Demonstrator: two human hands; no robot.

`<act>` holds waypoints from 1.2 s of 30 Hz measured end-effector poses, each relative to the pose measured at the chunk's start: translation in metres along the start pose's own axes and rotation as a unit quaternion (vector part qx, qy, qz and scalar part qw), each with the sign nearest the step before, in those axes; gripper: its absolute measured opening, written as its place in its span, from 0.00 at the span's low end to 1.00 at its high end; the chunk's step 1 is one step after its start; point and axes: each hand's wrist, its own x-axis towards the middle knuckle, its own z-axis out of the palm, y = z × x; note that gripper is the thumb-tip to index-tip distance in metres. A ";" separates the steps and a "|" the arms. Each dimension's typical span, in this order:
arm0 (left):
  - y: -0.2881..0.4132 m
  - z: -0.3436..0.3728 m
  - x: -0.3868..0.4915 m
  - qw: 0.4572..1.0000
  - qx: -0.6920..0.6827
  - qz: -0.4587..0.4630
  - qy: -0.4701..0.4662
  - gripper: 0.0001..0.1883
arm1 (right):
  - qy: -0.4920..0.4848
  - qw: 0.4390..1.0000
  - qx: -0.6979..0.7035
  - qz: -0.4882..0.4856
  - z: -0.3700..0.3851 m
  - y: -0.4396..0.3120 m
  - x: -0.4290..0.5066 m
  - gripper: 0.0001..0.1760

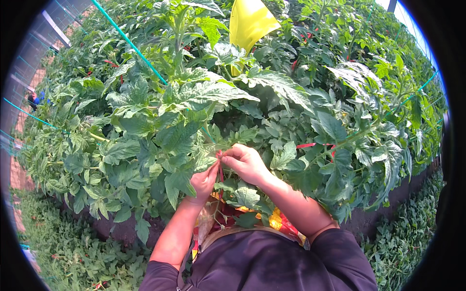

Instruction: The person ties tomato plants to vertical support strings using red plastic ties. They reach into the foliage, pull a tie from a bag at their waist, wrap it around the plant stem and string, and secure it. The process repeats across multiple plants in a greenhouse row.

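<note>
A thin red tie [220, 174] hangs at a tomato plant stem, pinched between the fingertips of both hands. My left hand [204, 183] grips it from below and the left, partly behind leaves. From the right, my right hand [247, 163] holds its upper part with thumb and forefinger. Broad tomato leaves [178, 138] crowd in just left of the hands. Above them, a teal twine [208, 135] runs down among the foliage. Whether the tie is knotted is too small to tell.
A yellow card [251, 25] stands among the plants ahead. Teal strings [127, 40] cross the rows. Another red tie [306, 145] is on a branch to the right. A red and yellow printed bag [280, 222] sits at my waist. A person in blue [40, 98] is far left.
</note>
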 end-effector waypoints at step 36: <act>-0.025 -0.359 -0.316 0.938 -0.133 -0.319 0.025 0.07 | -0.470 0.712 -0.521 -0.043 0.405 0.118 -0.225 0.13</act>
